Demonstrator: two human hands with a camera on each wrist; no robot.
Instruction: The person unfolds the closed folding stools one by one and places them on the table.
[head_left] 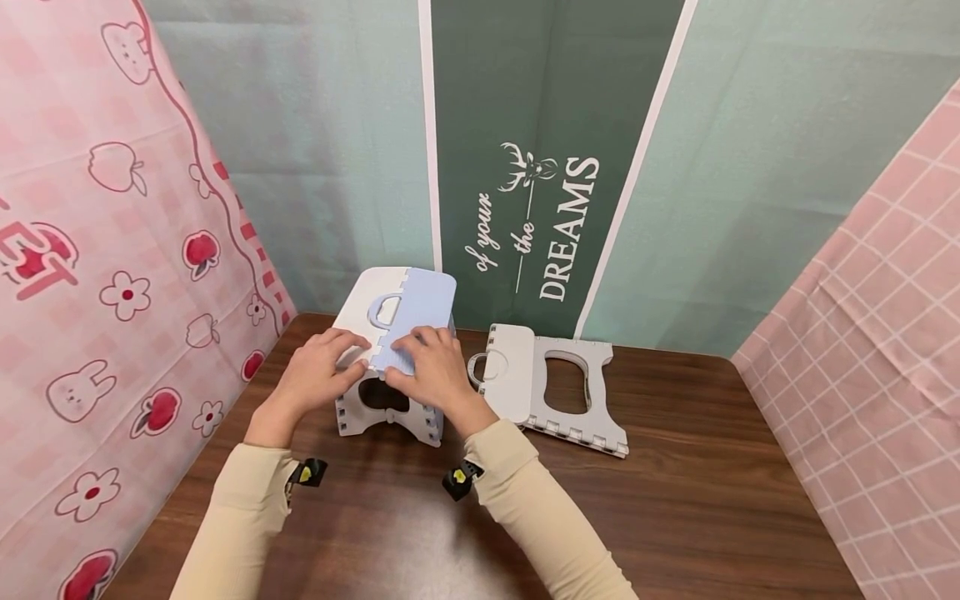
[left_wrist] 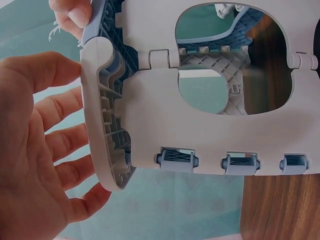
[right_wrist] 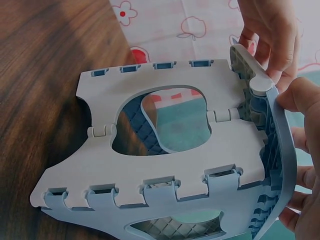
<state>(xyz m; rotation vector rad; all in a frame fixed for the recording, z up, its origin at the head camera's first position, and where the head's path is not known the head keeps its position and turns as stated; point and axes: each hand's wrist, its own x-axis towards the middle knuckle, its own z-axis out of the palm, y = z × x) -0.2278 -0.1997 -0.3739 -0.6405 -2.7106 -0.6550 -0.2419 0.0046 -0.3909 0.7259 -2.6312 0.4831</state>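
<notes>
A white and blue folding step stool [head_left: 420, 300] stands unfolded on the table, with a carry handle [head_left: 384, 310] at the middle of its top. My left hand [head_left: 318, 371] rests on the white half of the top near its front edge, fingers spread. On the blue half lies my right hand [head_left: 435, 367], its fingers loosely bent and touching the surface. Seen from the wrist views, the top panel [left_wrist: 97, 115] is slightly bent at its centre hinge, and the white end leg [right_wrist: 185, 175] hangs below it.
A second folding stool [head_left: 513, 367], white and light grey, lies folded out on its side to the right. The brown wooden table [head_left: 675, 500] carries both. A green curtain [head_left: 315, 125] hangs behind, with pink patterned cloth [head_left: 112, 250] on the left.
</notes>
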